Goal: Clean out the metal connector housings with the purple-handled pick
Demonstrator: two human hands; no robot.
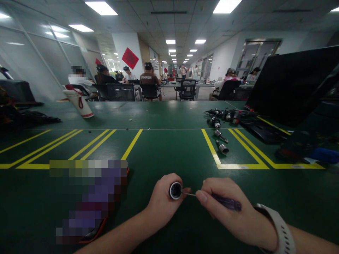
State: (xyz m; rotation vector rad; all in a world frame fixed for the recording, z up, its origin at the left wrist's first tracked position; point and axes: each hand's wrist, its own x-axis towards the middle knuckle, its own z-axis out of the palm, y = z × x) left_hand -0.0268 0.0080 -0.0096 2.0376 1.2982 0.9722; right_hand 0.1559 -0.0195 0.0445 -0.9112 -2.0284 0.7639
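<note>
My left hand (162, 199) is closed around a hollow metal cylinder (176, 191), whose round open end with a bright rim faces me. The inside looks dark. My right hand (229, 194) grips a screwdriver (228, 202) with a dark purplish handle. Its thin shaft points left and reaches the right side of the cylinder, by my left fingertips. Whether the tip sits in a screw there, I cannot tell. Both hands are just above the green table (169, 148), near its front.
Metal parts like a cup-shaped piece (222, 148) and a stemmed piece (220, 136) lie ahead on the right. Left of my hands is a blurred purple item (97, 197) with a red edge. A white cup (81, 104), a black monitor (288, 84) and seated people are farther off.
</note>
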